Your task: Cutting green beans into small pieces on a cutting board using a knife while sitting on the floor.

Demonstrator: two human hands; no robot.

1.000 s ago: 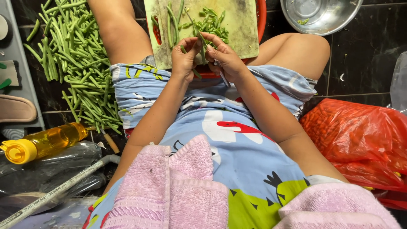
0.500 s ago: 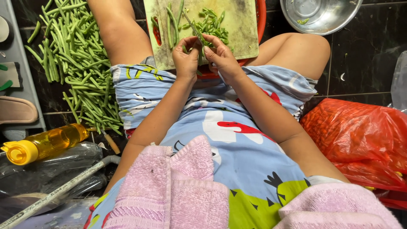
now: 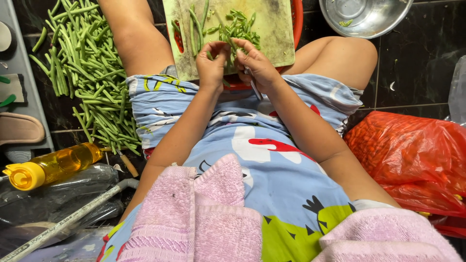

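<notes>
1. I see my left hand [image 3: 212, 60] and right hand [image 3: 257, 63] close together over the cutting board [image 3: 272, 34], both pinching one green bean [image 3: 228, 40].
2. A knife [image 3: 253, 86] sits in the right hand.
3. Cut bean pieces [image 3: 240, 26] lie on the board.
4. Whole beans [image 3: 85, 73] are heaped on the floor at left.

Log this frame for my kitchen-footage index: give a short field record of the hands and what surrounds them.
left hand: pinches a thin green bean
right hand: grips the same bean; a blade-like tool shows beneath it
surface: worn pale cutting board holding cut green bean pieces
left side: heap of whole long green beans, yellow plastic bottle
right side: steel bowl, red plastic bag
</notes>
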